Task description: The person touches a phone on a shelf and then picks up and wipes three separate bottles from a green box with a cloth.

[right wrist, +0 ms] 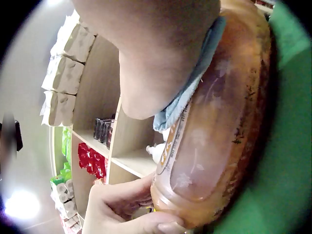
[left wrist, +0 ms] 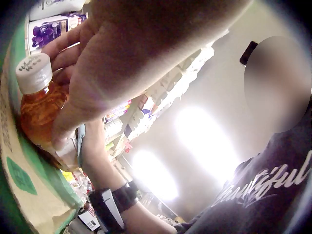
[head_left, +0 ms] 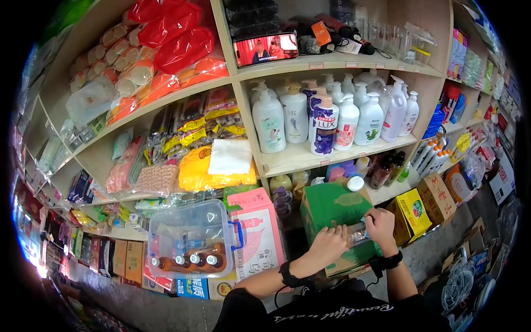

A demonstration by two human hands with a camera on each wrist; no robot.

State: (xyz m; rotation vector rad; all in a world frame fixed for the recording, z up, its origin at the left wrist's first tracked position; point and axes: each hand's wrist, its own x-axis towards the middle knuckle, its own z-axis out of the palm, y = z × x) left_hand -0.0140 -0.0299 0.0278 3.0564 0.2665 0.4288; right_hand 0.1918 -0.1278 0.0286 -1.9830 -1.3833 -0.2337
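Observation:
A bottle point(left wrist: 41, 109) of amber liquid with a white cap lies on a green cardboard box point(head_left: 326, 207). My left hand point(head_left: 330, 246) holds it, thumb on the near side and fingers around the far side in the left wrist view. My right hand point(head_left: 380, 226) is curled over a light blue cloth point(right wrist: 195, 80) and presses it against the bottle's label side. In the right wrist view the left hand point(right wrist: 126, 209) grips the bottle's lower end.
To the left, a clear plastic bin point(head_left: 191, 221) with several brown bottles stands by a pink carton point(head_left: 257, 232). Behind are shelves with pump bottles point(head_left: 325, 124), packaged goods and a phone point(head_left: 266, 49). A yellow box point(head_left: 410, 213) stands to the right.

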